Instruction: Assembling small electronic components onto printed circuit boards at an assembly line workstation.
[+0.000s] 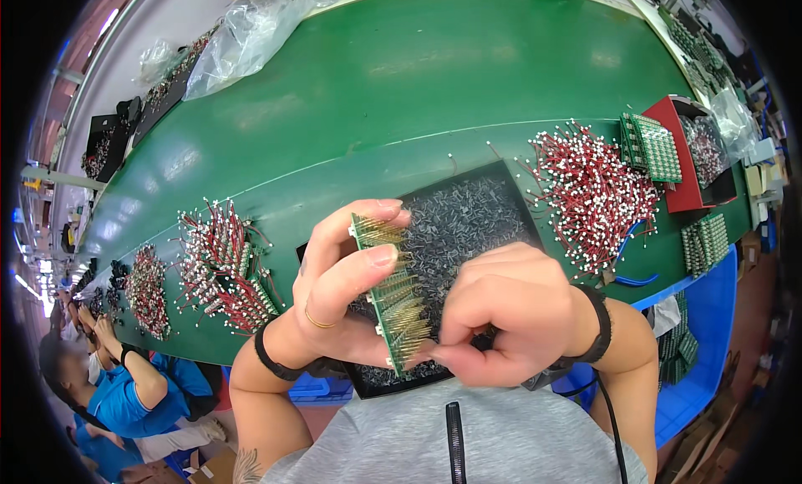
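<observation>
My left hand (334, 288) grips a green circuit board panel (387, 304) by its ends, standing it on edge. Rows of thin gold-coloured pins stick out from the face turned to the right. At the panel's lower end my right hand (510, 313) is closed, thumb and forefinger pinched together by the pins; whatever lies between the fingertips is too small to make out. Beneath both hands sits a black tray (520, 202) holding a heap of small dark grey parts (459, 221).
Right of the tray lies a pile of red wires with white connectors (589, 200), near stacked boards (650, 146) and a red box (672, 121). More wired boards (221, 263) lie left. A blue bin (697, 359) stands at right. Someone in blue (134, 392) works at far left.
</observation>
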The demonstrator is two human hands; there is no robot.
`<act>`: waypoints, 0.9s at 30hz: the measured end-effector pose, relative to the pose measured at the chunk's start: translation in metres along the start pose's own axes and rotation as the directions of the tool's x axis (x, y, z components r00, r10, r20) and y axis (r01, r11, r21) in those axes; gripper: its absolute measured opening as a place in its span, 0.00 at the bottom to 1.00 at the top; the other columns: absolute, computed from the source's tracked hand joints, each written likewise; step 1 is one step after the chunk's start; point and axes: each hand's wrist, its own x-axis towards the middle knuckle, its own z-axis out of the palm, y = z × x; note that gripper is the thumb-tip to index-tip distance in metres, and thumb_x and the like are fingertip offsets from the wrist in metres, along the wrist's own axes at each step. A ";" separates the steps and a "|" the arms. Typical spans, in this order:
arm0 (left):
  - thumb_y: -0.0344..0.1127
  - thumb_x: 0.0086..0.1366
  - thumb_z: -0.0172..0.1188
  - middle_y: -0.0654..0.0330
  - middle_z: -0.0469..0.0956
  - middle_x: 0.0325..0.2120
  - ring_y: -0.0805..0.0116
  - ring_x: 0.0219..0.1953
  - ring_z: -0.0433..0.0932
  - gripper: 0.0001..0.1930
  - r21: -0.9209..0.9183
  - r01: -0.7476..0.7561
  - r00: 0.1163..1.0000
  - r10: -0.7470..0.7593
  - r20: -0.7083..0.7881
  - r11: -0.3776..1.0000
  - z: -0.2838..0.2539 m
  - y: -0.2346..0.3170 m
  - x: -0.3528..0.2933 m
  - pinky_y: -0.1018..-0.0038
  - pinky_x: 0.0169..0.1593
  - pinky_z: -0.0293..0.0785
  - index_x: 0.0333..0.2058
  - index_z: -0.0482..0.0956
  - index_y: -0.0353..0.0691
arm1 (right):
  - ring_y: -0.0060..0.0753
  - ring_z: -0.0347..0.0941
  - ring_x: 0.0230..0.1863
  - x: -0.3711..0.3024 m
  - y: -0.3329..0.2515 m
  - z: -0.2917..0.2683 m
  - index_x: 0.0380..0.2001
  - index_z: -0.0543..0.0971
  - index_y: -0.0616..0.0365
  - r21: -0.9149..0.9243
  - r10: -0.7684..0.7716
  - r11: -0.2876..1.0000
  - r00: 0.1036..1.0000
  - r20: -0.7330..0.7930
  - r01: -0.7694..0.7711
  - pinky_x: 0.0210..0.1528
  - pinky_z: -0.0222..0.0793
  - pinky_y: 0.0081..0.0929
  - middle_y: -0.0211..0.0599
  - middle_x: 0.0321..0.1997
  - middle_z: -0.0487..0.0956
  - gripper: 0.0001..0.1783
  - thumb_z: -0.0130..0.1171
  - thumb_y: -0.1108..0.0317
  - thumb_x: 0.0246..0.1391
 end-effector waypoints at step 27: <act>0.54 0.34 0.86 0.40 0.57 0.67 0.47 0.60 0.74 0.71 -0.330 -0.007 0.992 -0.035 -0.123 0.944 -0.012 -0.007 -0.007 0.56 0.58 0.77 0.73 0.46 0.53 | 0.26 0.72 0.17 -0.001 0.003 -0.002 0.32 0.79 0.56 -0.030 0.083 0.996 0.991 0.100 -0.080 0.19 0.67 0.24 0.26 0.20 0.74 0.11 0.70 0.76 0.45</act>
